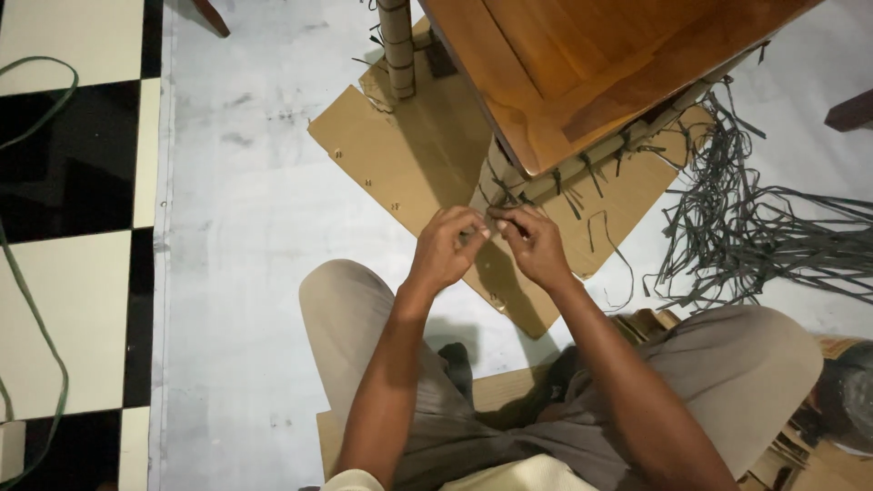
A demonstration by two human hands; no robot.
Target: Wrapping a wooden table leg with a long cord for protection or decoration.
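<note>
Two hands meet over one dark strip [492,215], pinched at the lower corner of a wooden table [582,64] that stands over the person's knees. Left hand [446,245]: fingers curled nearly shut, thumb and fingertips closed on the strip's near end. Right hand [535,244]: likewise curled, fingertips gripping the same strip just beside the left, the two hands touching. The strip runs up to the table's pale edge rail [600,150], where more dark strips are tied round it and hang loose. Beneath lies a flat sheet of brown cardboard [409,155] on a grey floor mat [245,227]. One wrapped table leg [396,45] stands on the cardboard, further off. Right of the cardboard, well apart from the hands, a tangled heap of dark strips [773,236] spreads over the mat. Left edge: black and cream floor tiles [73,173] crossed by a green cord [36,327].
</note>
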